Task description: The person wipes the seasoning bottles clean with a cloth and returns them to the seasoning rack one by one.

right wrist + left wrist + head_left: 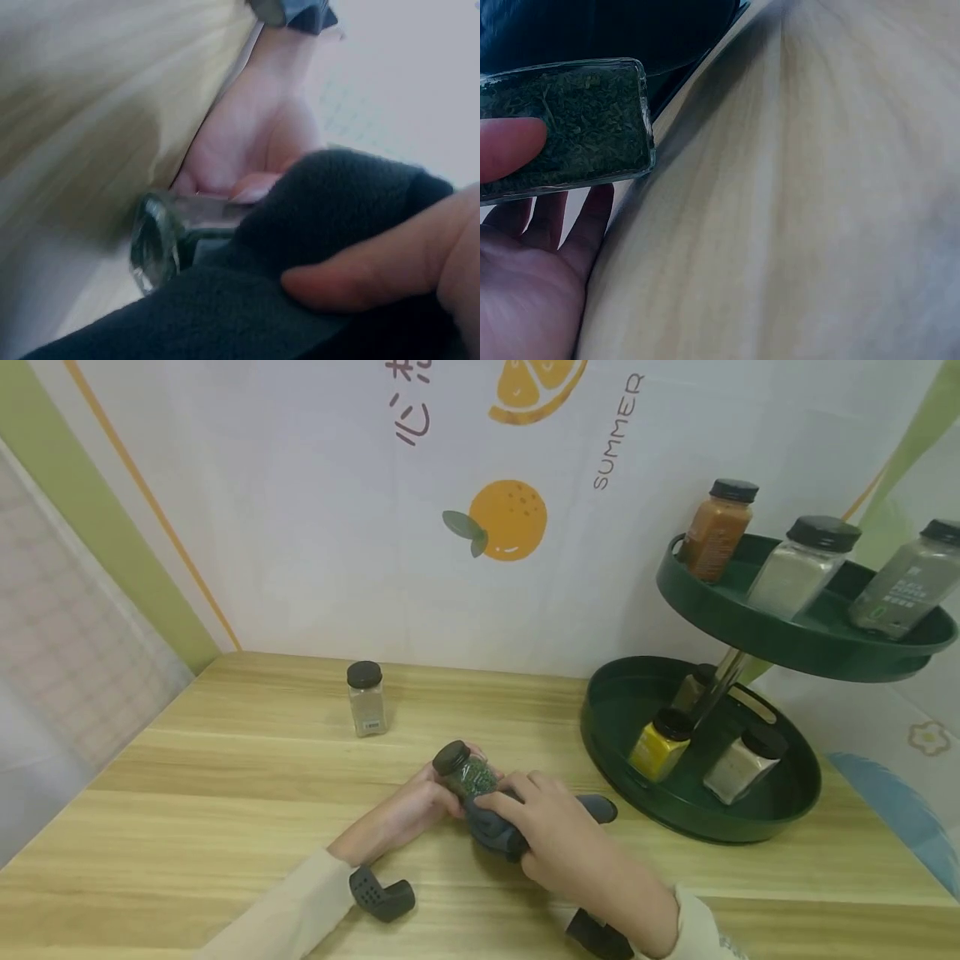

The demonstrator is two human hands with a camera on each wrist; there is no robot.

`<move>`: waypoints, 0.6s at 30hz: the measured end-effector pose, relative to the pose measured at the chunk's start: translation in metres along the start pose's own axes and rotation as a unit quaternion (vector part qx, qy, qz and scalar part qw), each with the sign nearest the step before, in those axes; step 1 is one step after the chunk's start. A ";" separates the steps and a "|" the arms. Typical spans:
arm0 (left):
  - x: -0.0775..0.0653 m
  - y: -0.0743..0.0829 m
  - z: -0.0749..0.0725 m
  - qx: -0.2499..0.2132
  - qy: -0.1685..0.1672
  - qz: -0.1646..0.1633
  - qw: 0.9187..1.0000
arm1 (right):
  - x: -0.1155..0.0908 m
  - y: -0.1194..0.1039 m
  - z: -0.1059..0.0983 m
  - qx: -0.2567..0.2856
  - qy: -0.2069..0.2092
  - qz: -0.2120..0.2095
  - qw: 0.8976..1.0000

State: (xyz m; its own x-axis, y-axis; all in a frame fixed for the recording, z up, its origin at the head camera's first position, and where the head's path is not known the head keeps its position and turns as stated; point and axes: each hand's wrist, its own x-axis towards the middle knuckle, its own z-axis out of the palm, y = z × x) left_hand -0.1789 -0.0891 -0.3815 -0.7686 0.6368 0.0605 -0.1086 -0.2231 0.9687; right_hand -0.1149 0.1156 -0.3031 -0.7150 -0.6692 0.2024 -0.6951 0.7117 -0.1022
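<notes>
My left hand [416, 810] holds a glass spice jar [477, 777] of dried green herbs with a dark lid, tilted above the wooden table. In the left wrist view the thumb lies across the jar [592, 112], whose flat base faces right. My right hand [558, 831] grips a dark grey cloth [491, 828] against the jar's lower part. Seen from the right wrist, the cloth [322, 217] hides much of the jar [154, 244], and my right thumb presses on it. Part of the cloth sticks out beyond the right hand.
A small jar [367, 706] with a black lid stands on the table [225, 760] at the back left. To the right is a green two-tier rack [705, 831], with an orange-brown jar [712, 535] and others above, and a yellow jar [658, 750] among those below.
</notes>
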 end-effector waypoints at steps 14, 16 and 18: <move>0.000 0.001 0.000 0.007 0.013 -0.012 1.000 | 0.001 0.013 0.001 0.047 0.018 0.041 0.998; 0.000 0.001 0.001 0.006 0.014 -0.011 1.000 | 0.002 0.016 0.002 0.040 0.026 0.061 0.997; 0.001 0.001 0.001 0.005 0.013 -0.007 1.000 | 0.002 0.019 0.003 0.036 0.028 0.081 0.996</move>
State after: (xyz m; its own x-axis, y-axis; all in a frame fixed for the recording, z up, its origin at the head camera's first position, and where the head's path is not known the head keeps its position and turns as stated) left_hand -0.1790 -0.0884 -0.3804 -0.7832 0.6205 0.0402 -0.1135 -0.2061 0.9719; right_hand -0.1295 0.1270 -0.3073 -0.8144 -0.5326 0.2305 -0.5758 0.7909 -0.2071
